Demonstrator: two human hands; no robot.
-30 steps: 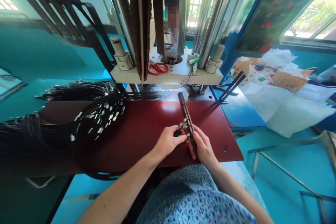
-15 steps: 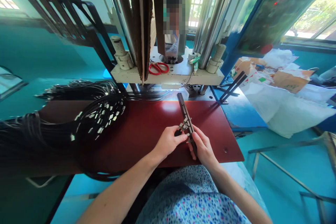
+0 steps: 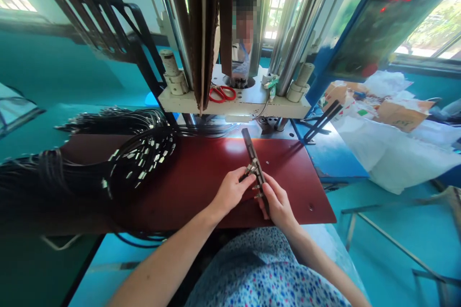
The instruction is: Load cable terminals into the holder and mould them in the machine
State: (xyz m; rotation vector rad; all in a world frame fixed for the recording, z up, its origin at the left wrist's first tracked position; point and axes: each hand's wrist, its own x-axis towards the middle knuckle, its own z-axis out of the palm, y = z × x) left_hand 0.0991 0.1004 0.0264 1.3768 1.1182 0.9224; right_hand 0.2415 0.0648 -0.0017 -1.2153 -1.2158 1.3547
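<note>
My right hand (image 3: 279,200) is closed round the lower part of a long dark metal bar (image 3: 248,143), which slants over the red-brown board. The thumb lies along the bar's right edge and the fingers pass beneath it. Against the bar's left side, my left hand (image 3: 232,189) pinches small silvery metal connectors (image 3: 252,168) with what looks like black cable ends. More small metal pieces (image 3: 258,195) sit on the bar lower down, between the two hands. The fingertips of the left hand partly hide the connectors.
Black cables with bright metal ends (image 3: 144,163) lie coiled on the left of the board (image 3: 201,168). Beyond it stands a press with steel columns; red-handled scissors (image 3: 222,93) rest on its plate. A tiny light piece (image 3: 267,162) lies right of the bar. Plastic bags (image 3: 382,148) are at right.
My left fingers have shifted slightly up along the bar, uncovering metal pieces below them. A tiny light piece now shows on the board. The view has moved a little left.
</note>
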